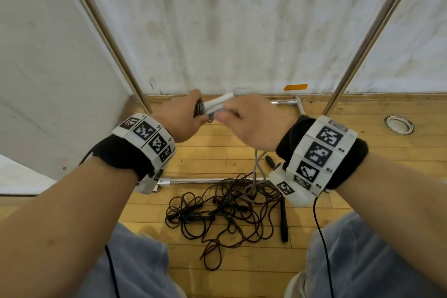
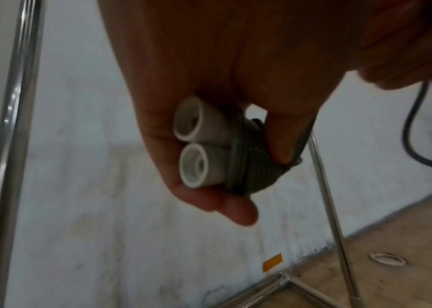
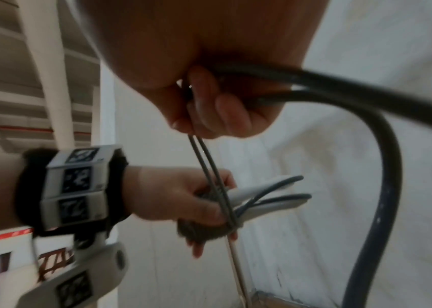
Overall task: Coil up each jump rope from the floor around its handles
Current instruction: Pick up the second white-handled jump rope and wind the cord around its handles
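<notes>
My left hand (image 1: 187,116) grips two white jump-rope handles (image 1: 219,102) side by side, with grey rope wound in a tight coil (image 2: 251,168) round them. The handles' hollow ends (image 2: 195,145) face the left wrist camera. My right hand (image 1: 251,121) pinches a doubled strand of the grey rope (image 3: 209,166), stretched taut down to the handles (image 3: 267,201). The loose grey rope (image 1: 260,167) hangs from my right hand to the floor. A tangle of dark jump ropes (image 1: 225,210) with black handles (image 1: 283,220) lies on the wooden floor below my hands.
Two slanted metal poles (image 1: 106,31) (image 1: 372,31) of a frame stand left and right, with floor bars (image 1: 208,180) between them. A white sheet wall (image 1: 229,26) hangs behind. A round floor fitting (image 1: 398,124) and orange tape (image 1: 295,87) lie at the right.
</notes>
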